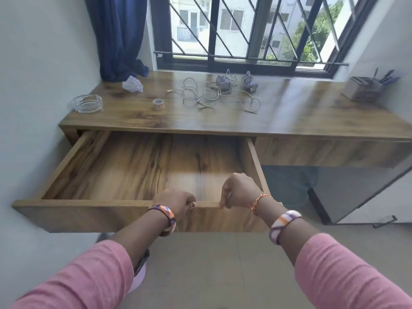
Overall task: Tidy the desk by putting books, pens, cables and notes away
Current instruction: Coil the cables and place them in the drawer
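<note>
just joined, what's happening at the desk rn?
A person grips the front edge of the open drawer with both hands, left hand and right hand. The drawer looks empty. Nothing seems put away yet: a tangled cable, three crumpled papers (one white, two greyish), a tape roll and a glass ashtray sit on the desk. A pen holder stands at the far right.

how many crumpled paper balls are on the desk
3. A white paper ball lies at the far left by the curtain; two greyish paper balls sit near the window, behind the tangled cables.
</note>
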Available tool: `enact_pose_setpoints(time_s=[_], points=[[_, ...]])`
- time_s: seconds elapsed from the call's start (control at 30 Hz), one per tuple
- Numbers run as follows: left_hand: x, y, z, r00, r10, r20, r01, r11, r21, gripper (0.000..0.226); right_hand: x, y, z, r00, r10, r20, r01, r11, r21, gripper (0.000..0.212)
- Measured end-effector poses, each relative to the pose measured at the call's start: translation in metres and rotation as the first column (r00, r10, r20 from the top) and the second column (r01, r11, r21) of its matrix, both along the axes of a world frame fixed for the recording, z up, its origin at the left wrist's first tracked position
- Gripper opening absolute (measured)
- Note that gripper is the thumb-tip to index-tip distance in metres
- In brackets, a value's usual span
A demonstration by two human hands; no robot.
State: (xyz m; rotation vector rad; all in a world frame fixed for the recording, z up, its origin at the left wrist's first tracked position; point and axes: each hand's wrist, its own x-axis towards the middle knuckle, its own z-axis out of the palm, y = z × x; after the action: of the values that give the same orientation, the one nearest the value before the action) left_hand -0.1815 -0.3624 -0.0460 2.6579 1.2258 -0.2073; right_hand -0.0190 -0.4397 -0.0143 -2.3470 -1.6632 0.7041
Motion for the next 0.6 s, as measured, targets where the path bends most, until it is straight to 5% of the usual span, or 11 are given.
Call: enact_pose_setpoints(time_s=[0.3, 0.6], points=[[-0.035, -0.057, 0.007, 0.997, -0.081, 0.008, 0.081, 0.996, -0.033, 0.030, -0.039, -0.073, -0.008, 0.989, -0.145, -0.021, 0.146, 0.988, 0.054, 0.013], [-0.066, -0.094, 0.005, 0.990, -0.132, 0.044, 0.138, 0.970, -0.198, 0.026, -0.061, -0.125, -0.006, 0.990, -0.119, -0.070, 0.119, 0.993, 0.008, 0.009]])
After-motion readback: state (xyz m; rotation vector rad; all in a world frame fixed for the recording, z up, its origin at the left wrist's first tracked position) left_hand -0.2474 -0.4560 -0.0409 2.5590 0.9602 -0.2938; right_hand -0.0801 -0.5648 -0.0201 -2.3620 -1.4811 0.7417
